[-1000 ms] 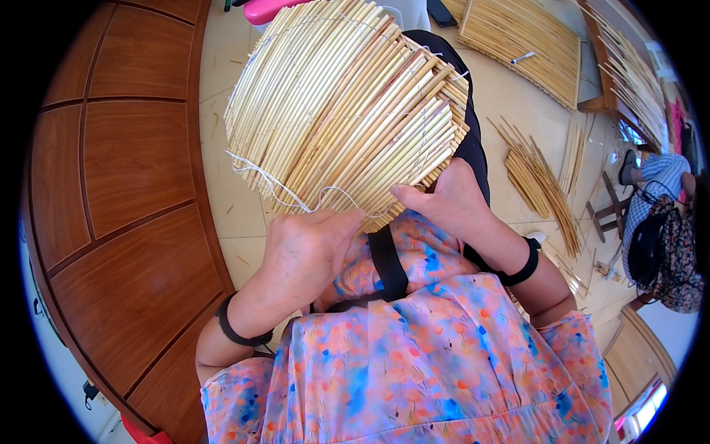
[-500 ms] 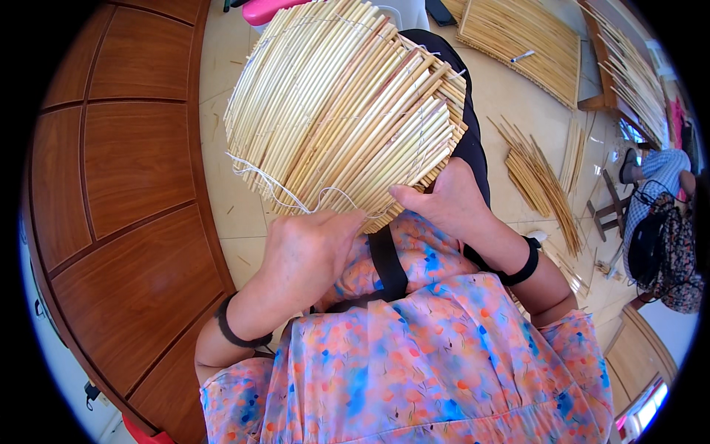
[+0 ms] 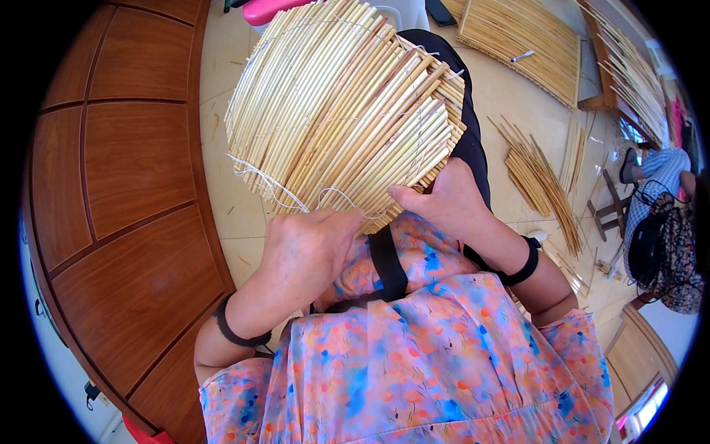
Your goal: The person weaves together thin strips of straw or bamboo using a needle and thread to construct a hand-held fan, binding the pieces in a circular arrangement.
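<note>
A rounded panel of pale straw stalks (image 3: 318, 96), laid side by side and bound with thread, rests tilted over my lap. My right hand (image 3: 447, 196) grips its lower right edge, thumb on top and fingers hidden underneath. At the bottom edge my left hand (image 3: 314, 240) is closed in a pinch, its fingertips mostly hidden. A loose white cord (image 3: 270, 181) lies on the panel's lower left, runs to the left hand and loops out beside it. Shorter stalks cross beneath the panel at its right rim.
Brown wooden cabinet doors (image 3: 140, 163) stand close on the left. On the tiled floor at right lie a bundle of loose stalks (image 3: 543, 185) and a large framed stalk panel (image 3: 525, 37) with a marker (image 3: 522, 56). Another person (image 3: 658, 214) sits at far right near a wooden stool (image 3: 610, 207).
</note>
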Tool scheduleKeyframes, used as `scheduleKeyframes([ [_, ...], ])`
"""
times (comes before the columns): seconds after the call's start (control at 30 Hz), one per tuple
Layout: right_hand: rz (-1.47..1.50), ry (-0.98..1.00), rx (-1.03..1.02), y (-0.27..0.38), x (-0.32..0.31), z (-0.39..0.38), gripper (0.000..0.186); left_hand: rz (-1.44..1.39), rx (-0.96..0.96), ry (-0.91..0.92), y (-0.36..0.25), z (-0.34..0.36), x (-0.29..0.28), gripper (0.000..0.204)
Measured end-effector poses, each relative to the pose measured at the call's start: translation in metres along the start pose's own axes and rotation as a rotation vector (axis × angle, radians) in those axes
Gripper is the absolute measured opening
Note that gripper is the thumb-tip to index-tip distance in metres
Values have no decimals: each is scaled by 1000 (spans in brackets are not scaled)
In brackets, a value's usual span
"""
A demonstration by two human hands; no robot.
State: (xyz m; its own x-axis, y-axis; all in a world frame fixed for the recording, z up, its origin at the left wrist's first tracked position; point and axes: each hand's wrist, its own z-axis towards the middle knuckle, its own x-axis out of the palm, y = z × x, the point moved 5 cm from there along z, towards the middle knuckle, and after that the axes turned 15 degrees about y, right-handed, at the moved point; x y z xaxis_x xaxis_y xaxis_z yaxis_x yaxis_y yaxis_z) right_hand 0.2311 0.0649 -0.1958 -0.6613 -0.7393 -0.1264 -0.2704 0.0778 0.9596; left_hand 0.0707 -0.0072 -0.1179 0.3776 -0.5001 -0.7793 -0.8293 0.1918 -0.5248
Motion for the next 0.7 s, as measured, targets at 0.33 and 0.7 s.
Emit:
scheduleKeyframes([
  [0.33,-15,6,11,0,1,0,29,-13,1,2,0,-1,0,21],
  [0.7,-30,4,4,0,0,1,30,4,-3,18,0,-1,0,21],
])
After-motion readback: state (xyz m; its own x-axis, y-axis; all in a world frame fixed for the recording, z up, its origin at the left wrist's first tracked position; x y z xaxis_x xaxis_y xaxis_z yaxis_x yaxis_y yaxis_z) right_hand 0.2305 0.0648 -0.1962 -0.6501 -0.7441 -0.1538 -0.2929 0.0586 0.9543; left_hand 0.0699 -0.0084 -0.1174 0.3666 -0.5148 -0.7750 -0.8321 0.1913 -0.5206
